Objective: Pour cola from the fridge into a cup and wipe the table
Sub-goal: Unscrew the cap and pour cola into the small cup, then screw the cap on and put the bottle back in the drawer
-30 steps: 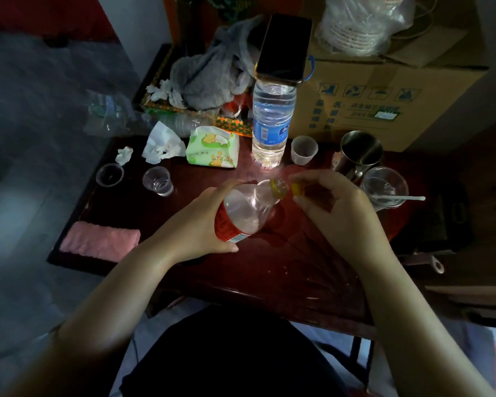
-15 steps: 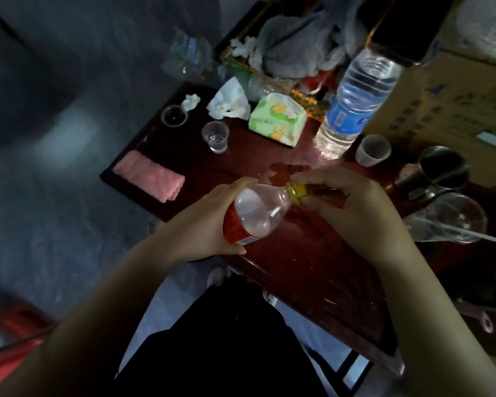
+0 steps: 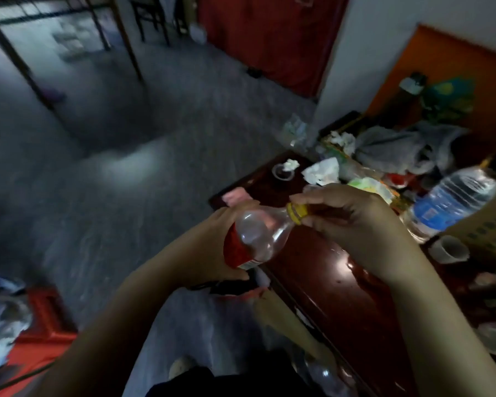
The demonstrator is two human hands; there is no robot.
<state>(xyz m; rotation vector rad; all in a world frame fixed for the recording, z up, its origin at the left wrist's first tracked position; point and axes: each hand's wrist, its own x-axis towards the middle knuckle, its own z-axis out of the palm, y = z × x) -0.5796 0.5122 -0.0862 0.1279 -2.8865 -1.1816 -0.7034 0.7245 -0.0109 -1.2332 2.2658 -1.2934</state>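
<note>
Place: we take this for a dim, lived-in room of a home.
Floor: we see grey concrete floor [image 3: 155, 124] from 9 to 12 o'clock.
Furniture: a glossy dark-red table [image 3: 327, 270] at 3 o'clock.
Clutter: we see a tissue pack [image 3: 370, 186], water bottle [image 3: 453, 202] and cardboard box [image 3: 487, 224] at 2 o'clock.
Door: red door [image 3: 269, 32] at 12 o'clock.
</note>
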